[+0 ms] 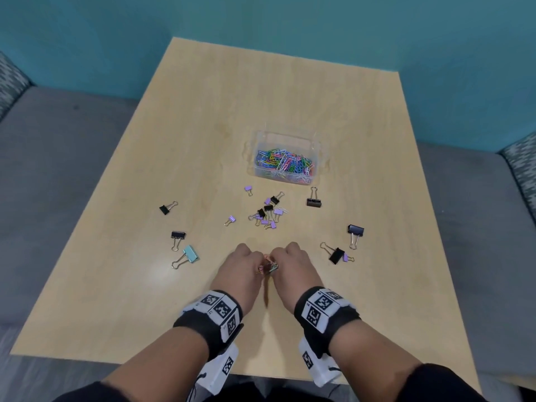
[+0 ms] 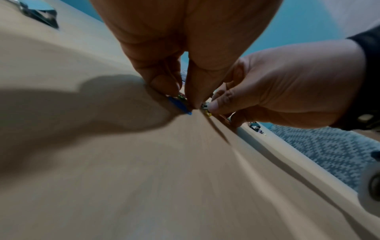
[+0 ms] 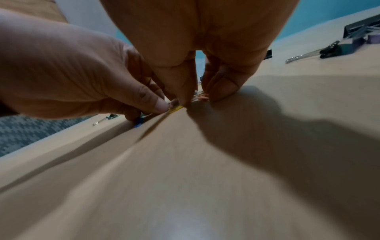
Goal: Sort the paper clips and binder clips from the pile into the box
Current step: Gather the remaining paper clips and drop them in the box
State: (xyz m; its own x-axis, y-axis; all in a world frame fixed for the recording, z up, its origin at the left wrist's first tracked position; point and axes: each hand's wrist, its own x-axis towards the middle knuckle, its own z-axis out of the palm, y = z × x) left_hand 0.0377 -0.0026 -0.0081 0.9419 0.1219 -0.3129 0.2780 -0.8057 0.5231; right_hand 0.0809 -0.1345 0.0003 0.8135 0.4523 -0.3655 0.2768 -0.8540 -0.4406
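Note:
A clear plastic box (image 1: 314, 146) at the table's middle holds many coloured paper clips (image 1: 284, 162). Near the front of the table my left hand (image 1: 261, 267) and right hand (image 1: 275, 265) meet, both with fingers curled down onto a small bunch of paper clips (image 1: 268, 268) on the tabletop. In the left wrist view my left hand (image 2: 183, 99) pinches at a blue clip (image 2: 180, 106), with the right hand (image 2: 213, 105) beside it. In the right wrist view my right hand (image 3: 192, 99) presses by a yellow clip (image 3: 174, 109). Most of the bunch is hidden under the fingers.
Binder clips lie scattered: a cluster of small purple and black ones (image 1: 268, 214) ahead of my hands, black ones at left (image 1: 164, 209), (image 1: 177, 235) and right (image 1: 314, 202), (image 1: 356, 229), (image 1: 336, 255), a light blue one (image 1: 190, 253). The wooden table (image 1: 290, 91) stands among grey sofa seats.

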